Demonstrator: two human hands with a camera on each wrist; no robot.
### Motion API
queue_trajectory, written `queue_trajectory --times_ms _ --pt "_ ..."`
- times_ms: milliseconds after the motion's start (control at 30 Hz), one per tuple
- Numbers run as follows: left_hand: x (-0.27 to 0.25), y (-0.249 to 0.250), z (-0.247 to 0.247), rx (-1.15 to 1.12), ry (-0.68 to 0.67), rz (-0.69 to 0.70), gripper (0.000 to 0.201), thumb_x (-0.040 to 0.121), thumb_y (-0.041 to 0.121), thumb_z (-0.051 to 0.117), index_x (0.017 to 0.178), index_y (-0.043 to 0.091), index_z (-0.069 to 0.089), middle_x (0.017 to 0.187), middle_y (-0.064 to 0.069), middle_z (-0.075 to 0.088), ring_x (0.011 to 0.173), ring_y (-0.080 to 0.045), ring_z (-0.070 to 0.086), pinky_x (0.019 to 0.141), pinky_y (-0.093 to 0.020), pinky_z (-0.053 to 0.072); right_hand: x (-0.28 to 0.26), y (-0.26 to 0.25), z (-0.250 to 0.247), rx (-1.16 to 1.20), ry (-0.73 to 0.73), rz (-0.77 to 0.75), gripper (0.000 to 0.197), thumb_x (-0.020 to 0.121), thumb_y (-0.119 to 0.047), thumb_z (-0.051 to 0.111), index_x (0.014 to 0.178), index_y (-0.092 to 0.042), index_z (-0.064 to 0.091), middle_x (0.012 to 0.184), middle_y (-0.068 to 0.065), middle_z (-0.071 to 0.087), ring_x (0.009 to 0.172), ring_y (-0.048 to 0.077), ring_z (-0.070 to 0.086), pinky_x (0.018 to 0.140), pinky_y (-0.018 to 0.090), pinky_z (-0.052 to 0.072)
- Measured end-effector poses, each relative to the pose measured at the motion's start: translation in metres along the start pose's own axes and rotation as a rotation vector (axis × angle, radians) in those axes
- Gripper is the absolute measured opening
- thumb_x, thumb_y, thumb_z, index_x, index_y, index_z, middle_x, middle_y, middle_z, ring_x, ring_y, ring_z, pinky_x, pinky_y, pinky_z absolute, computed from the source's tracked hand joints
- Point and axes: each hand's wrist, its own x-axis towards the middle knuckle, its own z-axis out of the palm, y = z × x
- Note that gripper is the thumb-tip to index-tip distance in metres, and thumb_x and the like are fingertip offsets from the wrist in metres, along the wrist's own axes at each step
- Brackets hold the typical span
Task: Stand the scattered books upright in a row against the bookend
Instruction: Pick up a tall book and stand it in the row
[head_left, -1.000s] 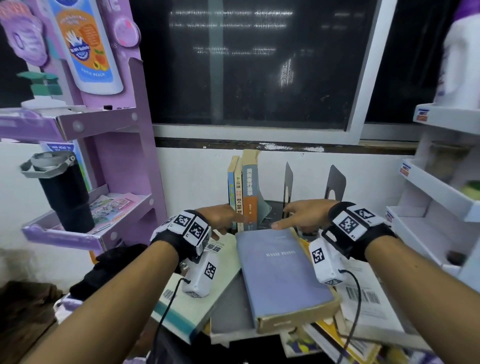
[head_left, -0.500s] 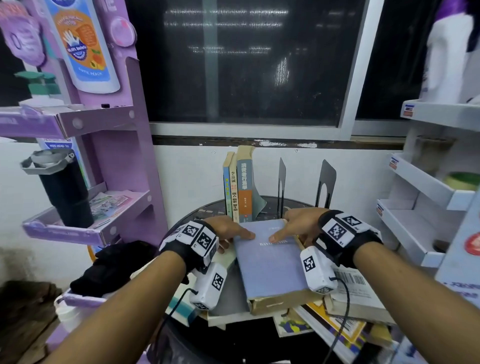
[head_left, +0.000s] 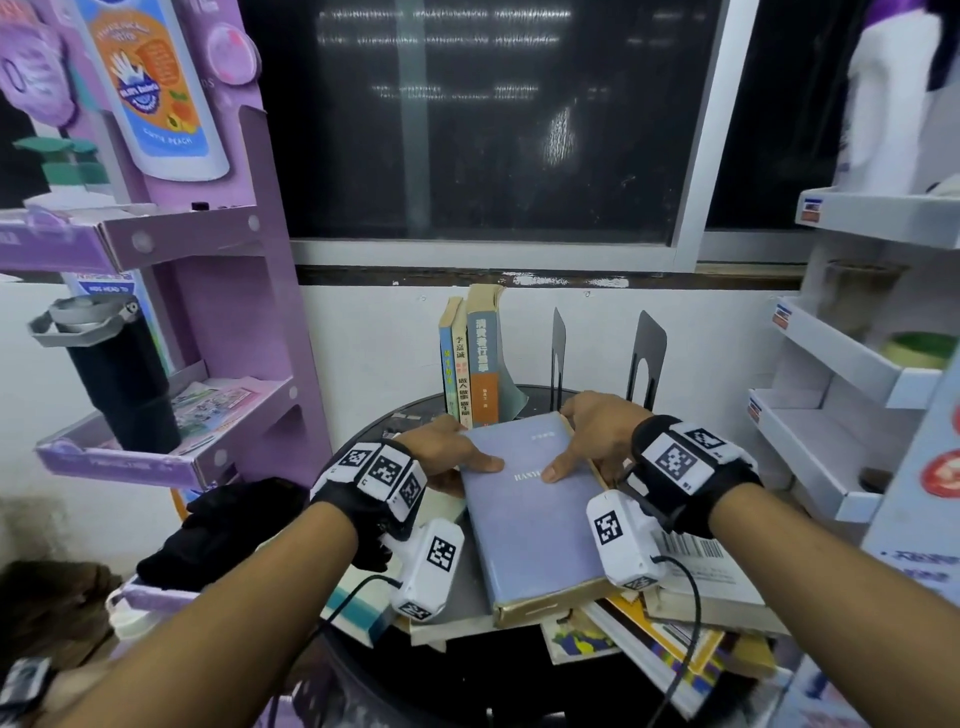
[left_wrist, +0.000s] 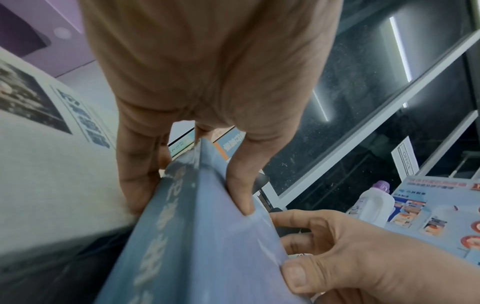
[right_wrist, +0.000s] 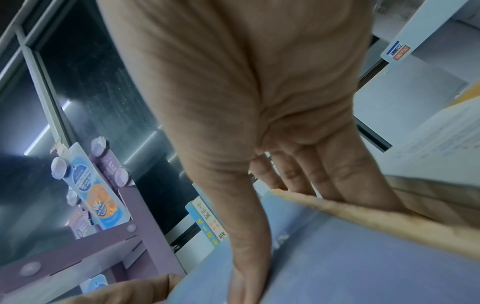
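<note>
A thick blue-grey book (head_left: 530, 509) lies flat on a pile on the round dark table (head_left: 379, 431). My left hand (head_left: 452, 457) grips its spine edge, thumb on the cover and fingers under it; the left wrist view shows that book (left_wrist: 197, 236) pinched this way. My right hand (head_left: 587, 441) grips the page edge, thumb on the cover and fingers along the yellowed pages (right_wrist: 363, 218). Three books (head_left: 470, 364) stand upright behind, with two black metal bookends (head_left: 647, 358) to their right.
More books and papers (head_left: 691, 597) lie stacked under and right of the blue-grey book. A purple display shelf (head_left: 156, 457) with a black flask (head_left: 119, 374) stands on the left, white shelves (head_left: 831, 441) on the right, and a wall and dark window behind.
Both hands came back from near the upright books onto the blue-grey book and took hold of its two long edges. The view has drawn back a little.
</note>
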Motion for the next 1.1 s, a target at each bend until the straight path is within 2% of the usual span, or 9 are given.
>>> queue_trajectory --times_ms 100,200,267,400,500,633,800,933,1100 --pt "-0.005 0.005 0.0 -0.095 0.019 0.064 0.052 0.071 0.012 0.082 0.118 0.001 0.061 0.112 -0.014 0.069 0.101 -0.027 0.068 0.086 -0.039 0.057 -0.003 0.0 -0.005 0.037 0.059 -0.015 0.073 0.062 -0.03 0.091 0.124 -0.011 0.056 0.112 0.005 0.063 0.084 0.021 0.06 0.057 0.027 0.048" --pt "-0.015 0.019 -0.005 -0.169 0.051 0.123 0.047 0.073 0.006 0.08 0.116 0.001 0.062 0.11 -0.013 0.07 0.101 -0.027 0.068 0.088 -0.038 0.056 -0.004 0.0 -0.012 0.116 0.15 -0.063 0.087 0.058 -0.026 0.093 0.134 -0.013 0.052 0.127 0.006 0.061 0.109 0.026 0.06 0.08 0.029 0.051" --pt "-0.02 0.029 -0.009 -0.201 0.099 0.165 0.05 0.067 0.005 0.082 0.113 0.0 0.064 0.107 -0.015 0.071 0.099 -0.03 0.069 0.088 -0.041 0.056 -0.004 -0.001 -0.017 0.191 0.216 -0.111 0.099 0.056 -0.021 0.094 0.142 -0.017 0.044 0.129 0.005 0.059 0.115 0.026 0.058 0.077 0.026 0.049" --pt "-0.028 0.048 -0.013 -0.261 0.2 0.233 0.063 0.051 0.008 0.087 0.109 0.004 0.064 0.103 -0.013 0.072 0.092 -0.032 0.069 0.079 -0.043 0.058 -0.003 -0.001 -0.029 0.343 0.341 -0.232 0.099 0.054 -0.01 0.094 0.138 -0.026 0.045 0.119 0.002 0.059 0.11 0.021 0.056 0.08 0.027 0.046" --pt "-0.028 0.058 -0.012 -0.273 0.287 0.295 0.084 0.034 0.015 0.091 0.112 0.006 0.061 0.105 -0.01 0.07 0.096 -0.029 0.067 0.087 -0.044 0.055 -0.002 0.001 -0.032 0.393 0.418 -0.318 0.099 0.052 -0.009 0.094 0.134 -0.033 0.046 0.119 0.0 0.06 0.114 0.018 0.055 0.089 0.031 0.049" --pt "-0.031 0.062 0.001 -0.281 0.394 0.333 0.079 0.025 0.022 0.089 0.1 0.019 0.062 0.101 -0.007 0.069 0.091 -0.028 0.067 0.08 -0.048 0.057 -0.001 0.006 -0.032 0.444 0.432 -0.374 0.1 0.053 -0.008 0.093 0.134 -0.038 0.044 0.122 0.0 0.062 0.111 0.021 0.061 0.093 0.044 0.053" --pt "-0.034 0.06 0.023 -0.147 0.441 0.407 0.075 0.039 0.028 0.09 0.106 0.024 0.057 0.101 -0.001 0.065 0.089 -0.022 0.064 0.077 -0.039 0.057 0.002 0.022 -0.024 0.551 0.381 -0.403 0.102 0.057 0.002 0.089 0.135 -0.041 0.041 0.129 -0.001 0.059 0.09 0.028 0.071 0.084 0.049 0.057" --pt "-0.036 0.067 0.032 -0.101 0.39 0.476 0.056 0.058 0.036 0.086 0.103 0.021 0.056 0.096 0.003 0.064 0.087 -0.018 0.064 0.076 -0.035 0.056 0.001 0.033 -0.023 0.633 0.34 -0.404 0.099 0.063 0.011 0.083 0.141 -0.03 0.038 0.129 0.002 0.058 0.091 0.023 0.071 0.075 0.036 0.06" --pt "-0.038 0.073 0.038 -0.094 0.309 0.496 0.05 0.069 0.063 0.058 0.098 0.022 0.054 0.103 0.002 0.063 0.1 -0.021 0.06 0.088 -0.043 0.047 -0.004 0.038 -0.023 0.538 0.397 -0.368 0.097 0.066 0.001 0.085 0.145 -0.026 0.036 0.126 -0.005 0.054 0.106 0.014 0.058 0.07 0.015 0.051"
